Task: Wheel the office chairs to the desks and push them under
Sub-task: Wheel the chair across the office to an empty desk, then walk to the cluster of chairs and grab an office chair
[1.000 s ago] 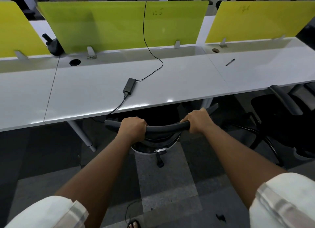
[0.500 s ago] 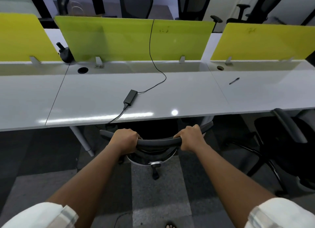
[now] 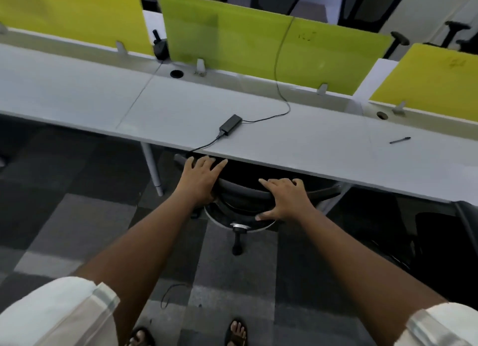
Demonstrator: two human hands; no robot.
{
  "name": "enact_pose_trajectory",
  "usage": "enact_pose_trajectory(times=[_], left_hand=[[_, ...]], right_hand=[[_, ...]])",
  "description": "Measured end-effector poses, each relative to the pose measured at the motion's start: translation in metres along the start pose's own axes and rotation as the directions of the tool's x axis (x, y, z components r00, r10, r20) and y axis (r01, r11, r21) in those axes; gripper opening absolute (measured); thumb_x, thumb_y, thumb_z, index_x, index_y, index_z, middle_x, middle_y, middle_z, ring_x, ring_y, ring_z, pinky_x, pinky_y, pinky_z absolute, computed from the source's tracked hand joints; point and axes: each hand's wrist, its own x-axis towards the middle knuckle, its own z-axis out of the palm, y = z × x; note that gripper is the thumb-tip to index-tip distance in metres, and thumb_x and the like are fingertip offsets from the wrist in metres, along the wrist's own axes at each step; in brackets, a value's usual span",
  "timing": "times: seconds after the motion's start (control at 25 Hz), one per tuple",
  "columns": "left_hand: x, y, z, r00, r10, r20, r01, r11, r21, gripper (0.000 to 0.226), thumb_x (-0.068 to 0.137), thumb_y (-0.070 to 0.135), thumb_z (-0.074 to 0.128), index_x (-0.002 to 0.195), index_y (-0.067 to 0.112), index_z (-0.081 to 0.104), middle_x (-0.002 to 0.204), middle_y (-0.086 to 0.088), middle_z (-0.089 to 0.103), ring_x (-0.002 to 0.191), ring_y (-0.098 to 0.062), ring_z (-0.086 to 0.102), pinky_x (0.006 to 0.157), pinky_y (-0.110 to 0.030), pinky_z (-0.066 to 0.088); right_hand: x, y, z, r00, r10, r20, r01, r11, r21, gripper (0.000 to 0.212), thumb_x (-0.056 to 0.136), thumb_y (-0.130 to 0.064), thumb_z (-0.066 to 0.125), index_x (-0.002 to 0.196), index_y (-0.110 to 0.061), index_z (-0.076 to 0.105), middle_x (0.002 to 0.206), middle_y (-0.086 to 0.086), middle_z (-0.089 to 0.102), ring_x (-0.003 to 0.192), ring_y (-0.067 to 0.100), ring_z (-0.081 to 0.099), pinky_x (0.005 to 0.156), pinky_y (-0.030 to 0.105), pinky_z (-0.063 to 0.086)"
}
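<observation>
Office chair (image 3: 245, 198): black, with a curved dark grey top rail on the backrest, a pale rim below it and a chrome hub over one visible dark base leg and castor. It stands at the front edge of the white bench (image 3: 297, 144), its seat tucked beneath the top.

Left hand (image 3: 200, 181): laid flat on the left part of the top rail, fingers (image 3: 210, 164) straight and spread, reaching toward the bench edge. Right hand (image 3: 285, 199): resting on the right part of the rail, fingers spread and only slightly bent, thumb down against the rear face of the backrest. Neither hand is wrapped around the rail.

Hidden or unclear: seat, armrests and most of the base are covered by the bench top and shadow; whether the left palm bears on the rail cannot be told. A second chair (image 3: 450, 232) at right is cut by the frame edge and lost in shadow.

On the bench: a black power adapter (image 3: 230, 124) with its cable (image 3: 280, 69) running over a green divider (image 3: 258, 40), and a pen (image 3: 399, 140) well to the right.
</observation>
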Motion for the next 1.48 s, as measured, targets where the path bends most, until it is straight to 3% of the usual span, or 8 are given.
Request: enact_pose_trajectory(times=[0.12,0.32,0.48,0.64,0.76,0.88,1.24,1.48], left_hand=[[-0.054,-0.037,-0.003,0.989,-0.121,-0.09,0.115,0.991,-0.07,0.12,0.076,0.062,0.073,0.161,0.033,-0.005,0.169,-0.007,0.006,0.156,-0.027,0.001,0.121,-0.063,0.007],[-0.189,-0.157,0.001,0.91,-0.414,-0.026,0.411,0.909,-0.076,0.12,0.078,0.072,0.068,0.161,0.031,-0.008,0.168,-0.008,0.009,0.156,-0.026,0.001,0.121,-0.064,0.009],[-0.327,-0.276,0.013,0.763,-0.646,0.025,0.646,0.763,-0.026,0.117,0.078,0.077,0.062,0.161,0.03,-0.007,0.168,-0.007,0.011,0.156,-0.026,0.002,0.12,-0.065,0.01],[-0.471,-0.382,0.032,0.542,-0.834,0.102,0.835,0.548,0.049,0.116,0.078,0.084,0.052,0.162,0.025,-0.002,0.167,-0.009,0.018,0.156,-0.026,0.003,0.119,-0.068,0.005],[-0.565,-0.436,0.034,0.385,-0.913,0.131,0.916,0.396,0.069,0.114,0.078,0.085,0.05,0.162,0.023,0.004,0.165,-0.009,0.023,0.156,-0.029,0.004,0.116,-0.073,0.0],[-0.628,-0.477,0.035,0.299,-0.939,0.168,0.946,0.314,0.075,0.112,0.081,0.084,0.049,0.162,0.023,0.002,0.166,-0.01,0.018,0.156,-0.031,0.001,0.115,-0.074,0.0],[-0.644,-0.647,0.051,0.218,-0.954,0.207,0.97,0.235,0.058,0.109,0.084,0.082,0.048,0.162,0.025,-0.002,0.168,-0.01,0.011,0.156,-0.031,-0.002,0.117,-0.072,0.001],[-0.634,-0.803,0.066,0.071,-0.958,0.277,0.997,0.074,-0.001,0.106,0.085,0.078,0.052,0.163,0.026,0.001,0.168,-0.01,0.012,0.156,-0.03,-0.001,0.117,-0.071,0.0]], right_hand=[[0.008,-0.061,-0.017,0.97,-0.14,-0.2,0.134,0.99,-0.041,0.128,0.064,-0.09,0.058,0.162,-0.032,-0.001,0.169,0.01,0.007,0.151,0.033,0.021,0.115,0.058,0.027],[0.041,-0.223,-0.063,0.872,-0.368,-0.323,0.341,0.93,-0.139,0.132,0.066,-0.088,0.061,0.161,-0.03,-0.01,0.169,0.014,-0.008,0.154,0.038,0.01,0.117,0.062,0.024],[0.05,-0.391,-0.08,0.792,-0.54,-0.284,0.509,0.842,-0.181,0.127,0.07,-0.089,0.057,0.16,-0.031,-0.012,0.17,0.014,-0.003,0.155,0.037,0.009,0.118,0.063,0.021],[0.046,-0.566,-0.095,0.708,-0.677,-0.202,0.634,0.735,-0.242,0.119,0.073,-0.094,0.044,0.161,-0.033,-0.008,0.17,0.013,-0.001,0.155,0.036,0.009,0.118,0.064,0.02],[0.039,-0.68,-0.113,0.632,-0.749,-0.198,0.7,0.661,-0.269,0.114,0.074,-0.095,0.039,0.161,-0.035,-0.002,0.17,0.012,0.003,0.155,0.036,0.01,0.117,0.065,0.02],[0.039,-0.762,-0.127,0.606,-0.768,-0.206,0.722,0.64,-0.264,0.114,0.072,-0.096,0.037,0.161,-0.035,0.0,0.17,0.011,0.006,0.154,0.035,0.012,0.116,0.064,0.02],[0.137,-0.944,-0.167,0.542,-0.825,-0.16,0.76,0.562,-0.327,0.114,0.073,-0.094,0.042,0.161,-0.035,0.0,0.168,0.013,0.011,0.153,0.035,0.015,0.115,0.064,0.021],[0.243,-1.08,-0.221,0.46,-0.88,-0.116,0.82,0.471,-0.325,0.112,0.073,-0.093,0.045,0.16,-0.041,-0.002,0.168,0.013,0.012,0.153,0.036,0.015,0.116,0.064,0.019]])
